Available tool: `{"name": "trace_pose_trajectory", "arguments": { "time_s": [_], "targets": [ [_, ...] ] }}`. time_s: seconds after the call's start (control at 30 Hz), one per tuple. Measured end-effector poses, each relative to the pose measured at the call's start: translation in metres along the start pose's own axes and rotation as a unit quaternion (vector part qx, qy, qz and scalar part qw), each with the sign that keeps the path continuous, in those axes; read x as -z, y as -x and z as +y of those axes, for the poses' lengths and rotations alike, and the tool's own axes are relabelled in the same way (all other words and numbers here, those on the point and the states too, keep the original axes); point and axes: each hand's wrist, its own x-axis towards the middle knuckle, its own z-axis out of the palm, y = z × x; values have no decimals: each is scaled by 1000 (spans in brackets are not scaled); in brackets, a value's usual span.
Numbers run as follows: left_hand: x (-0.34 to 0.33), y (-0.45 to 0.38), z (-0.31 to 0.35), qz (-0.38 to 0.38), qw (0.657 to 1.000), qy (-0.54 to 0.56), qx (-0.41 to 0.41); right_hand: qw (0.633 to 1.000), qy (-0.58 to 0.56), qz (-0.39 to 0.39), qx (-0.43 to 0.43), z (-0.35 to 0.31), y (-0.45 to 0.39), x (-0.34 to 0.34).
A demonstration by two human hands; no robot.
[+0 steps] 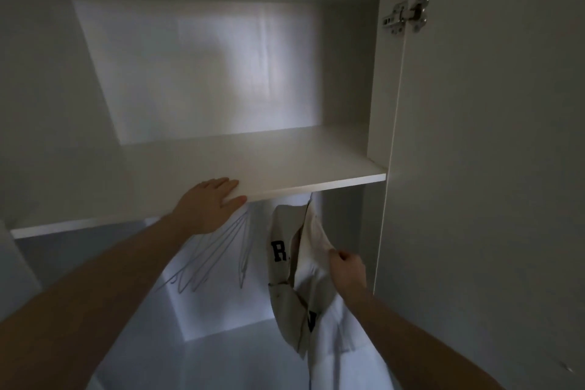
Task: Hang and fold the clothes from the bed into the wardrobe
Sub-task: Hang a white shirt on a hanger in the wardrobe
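Head view: inside of a white wardrobe (pixel 196 73), dim, with a pale patch of light on its back wall. White shelf (pixel 285 165) across the middle, nothing visible on it. Left hand (pixel 207 204) flat on the shelf's near edge, fingers straight and together, thumb along the edge, holding nothing. Below the shelf, a bunch of thin white wire hangers (pixel 215 250), bare, slanting down to the left, just under the left hand. Right of the hangers, a cream shirt (pixel 311 266) with black letters, hanging under the shelf near the wardrobe's right side; hook and rail hidden by the shelf. Shirt front open, one panel with an "R" turned toward the left, lower cloth falling down toward the near edge of the picture. Right hand (pixel 346 269) at the shirt's right side, fingers curled, pinching a fold of the cream cloth near the shoulder. Open wardrobe door (pixel 490 168) at the right, well lit on its inner face, metal hinge (pixel 406 14) high up where door meets side wall. Both forearms bare, reaching in from the near corners.
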Motion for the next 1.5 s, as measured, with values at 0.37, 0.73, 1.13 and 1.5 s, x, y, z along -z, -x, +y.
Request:
{"name": "trace_pose_trajectory", "arguments": {
  "time_s": [0.37,0.73,1.13,1.5],
  "targets": [
    [-8,-9,-8,4,1000,-15,3,1000,-13,24,-2,-30,-63,-39],
    [-10,-6,-8,36,999,-31,-10,1000,9,24,-10,-55,-122,-55],
    [-13,-7,-9,65,997,-46,-7,994,67,35,-75,-27,-151,-72],
    [-12,-4,-7,63,997,-43,-2,958,276,-73,-14,-17,-152,-61]
  ]
}}
